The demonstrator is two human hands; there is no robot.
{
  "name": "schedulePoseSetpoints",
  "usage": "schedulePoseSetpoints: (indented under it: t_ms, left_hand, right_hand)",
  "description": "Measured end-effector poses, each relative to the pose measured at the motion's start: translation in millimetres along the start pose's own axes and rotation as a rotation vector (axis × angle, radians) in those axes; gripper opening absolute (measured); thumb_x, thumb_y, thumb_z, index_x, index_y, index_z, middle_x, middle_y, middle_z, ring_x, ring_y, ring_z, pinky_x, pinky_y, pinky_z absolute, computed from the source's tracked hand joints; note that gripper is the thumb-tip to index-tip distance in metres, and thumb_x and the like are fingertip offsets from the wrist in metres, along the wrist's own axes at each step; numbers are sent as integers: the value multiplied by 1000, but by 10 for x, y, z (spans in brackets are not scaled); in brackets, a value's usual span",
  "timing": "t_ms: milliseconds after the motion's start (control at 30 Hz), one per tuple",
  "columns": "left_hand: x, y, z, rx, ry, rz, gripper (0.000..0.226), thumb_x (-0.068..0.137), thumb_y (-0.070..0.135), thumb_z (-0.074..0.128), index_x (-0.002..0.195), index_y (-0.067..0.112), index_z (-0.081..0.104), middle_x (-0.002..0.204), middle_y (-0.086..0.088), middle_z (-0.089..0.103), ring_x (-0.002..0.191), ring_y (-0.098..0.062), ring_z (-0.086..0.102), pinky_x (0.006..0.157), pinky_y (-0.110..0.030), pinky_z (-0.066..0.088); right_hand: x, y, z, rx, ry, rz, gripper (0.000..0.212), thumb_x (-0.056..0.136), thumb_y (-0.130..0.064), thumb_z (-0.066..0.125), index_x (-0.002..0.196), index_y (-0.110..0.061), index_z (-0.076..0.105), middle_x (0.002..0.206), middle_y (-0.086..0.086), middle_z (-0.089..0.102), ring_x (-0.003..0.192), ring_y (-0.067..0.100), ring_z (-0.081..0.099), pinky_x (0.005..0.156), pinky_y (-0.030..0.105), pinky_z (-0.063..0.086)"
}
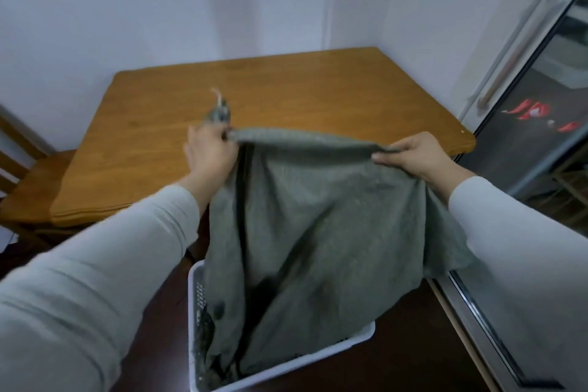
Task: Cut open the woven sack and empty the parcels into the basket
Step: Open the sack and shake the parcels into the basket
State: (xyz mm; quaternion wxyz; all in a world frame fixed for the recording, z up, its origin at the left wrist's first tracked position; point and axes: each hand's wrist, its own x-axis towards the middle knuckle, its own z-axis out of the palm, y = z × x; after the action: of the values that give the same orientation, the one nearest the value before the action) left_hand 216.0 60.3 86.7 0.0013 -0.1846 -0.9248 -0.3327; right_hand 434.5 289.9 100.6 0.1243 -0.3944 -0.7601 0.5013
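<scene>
Right now the big wooden table (286, 89) fills the middle, from 9 o'clock across to 3 o'clock. A dark glass door (525, 143) stands at 3 o'clock. A wooden chair (28, 188) peeks in at 9 o'clock.

The grey woven sack (318, 216) hangs in the middle, from the hands down toward 6 o'clock. Its low end drops inside the white basket (356, 340), which sits on the dark floor at 6 o'clock. Something dark shows in the basket by its left wall, but I cannot tell if it is a parcel.

The left hand (210, 156), at 10 o'clock, is clenched on one top corner of the sack. The right hand (416, 157), at 2 o'clock, pinches the other top corner. Just above the left hand, a small knotted tuft (219, 113) with a pale string sticks up.

What could go wrong? The sack looks wider than the basket, and its right side bulges out past the rim. If the sack is shaken hard, I think a parcel could slide that way and land on the floor. A parcel could also get stuck in a fold. The basket looks light, so a tug from the sack might tip it.

I can read no words or labels anywhere. Red shapes on the glass door are too blurry to read.
</scene>
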Motion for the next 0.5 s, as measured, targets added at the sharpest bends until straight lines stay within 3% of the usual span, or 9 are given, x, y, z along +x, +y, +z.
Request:
schedulePoseSetpoints:
  t_ms: [67, 133, 200, 300, 333, 400, 433, 500]
  left_hand:
    - [65, 237, -132, -240, 19, -47, 33, 86, 23, 50, 113, 12, 64, 125, -14, 55, 124, -33, 44, 107, -38, 36]
    - [-18, 261, -107, -366, -211, -190, 32, 89, 27, 51, 113, 9, 59, 113, -11, 61, 107, -29, 56, 90, -40, 46]
    - [-135, 146, -143, -404, -461, -372, 22, 90, 26, 51, 105, 9, 55, 99, -8, 61, 83, -25, 59, 70, -36, 46]
    - [-87, 33, -222, -811, -530, -506, 18, 86, 29, 56, 93, 12, 61, 81, -6, 67, 67, -21, 65, 62, -29, 54]
    - [-82, 33, -210, -848, -468, -536, 26, 85, 32, 61, 101, 11, 61, 83, -4, 67, 72, -21, 66, 65, -30, 54]
    - [-179, -5, -118, -687, -351, -570, 58, 81, 35, 70, 127, 9, 46, 105, -4, 59, 98, -25, 61, 79, -36, 50]
    - [-254, -52, -45, -638, -376, -527, 66, 79, 33, 72, 134, 13, 40, 113, -5, 56, 101, -26, 58, 78, -35, 49]
    - [-514, -115, 99, -724, -657, -397, 79, 72, 20, 78, 137, 23, 33, 116, -3, 56, 95, -20, 59, 72, -34, 50]
  right_hand:
    - [-20, 1, 144, 125, 61, -36, 31, 74, -20, 79, 97, -1, 73, 84, 11, 71, 80, 23, 66, 77, 30, 55]
    - [-68, 47, 259, 2, -15, 10, 36, 76, -25, 77, 97, 4, 72, 92, 16, 72, 81, 26, 67, 82, 34, 54]
    - [-93, 14, 225, -111, -116, 62, 31, 78, -29, 75, 87, 0, 73, 86, 12, 71, 72, 20, 64, 75, 29, 51]
    - [-93, -124, 183, 137, -148, 119, 24, 79, -29, 74, 91, -8, 72, 85, 7, 71, 78, 20, 66, 79, 31, 51]
    - [-109, -117, 223, 206, -157, 153, 28, 82, -28, 71, 100, -7, 70, 87, 6, 70, 81, 20, 66, 82, 32, 50]
    - [-146, -11, 371, 210, -152, 221, 32, 88, -30, 64, 111, -9, 66, 91, 6, 69, 82, 21, 65, 84, 34, 50]
    - [-164, 33, 455, 208, -136, 244, 31, 89, -31, 62, 111, -9, 66, 94, 8, 69, 83, 23, 65, 84, 35, 51]
    - [-190, 57, 585, 267, -127, 250, 30, 91, -31, 60, 109, -8, 67, 98, 10, 69, 86, 25, 65, 85, 37, 53]
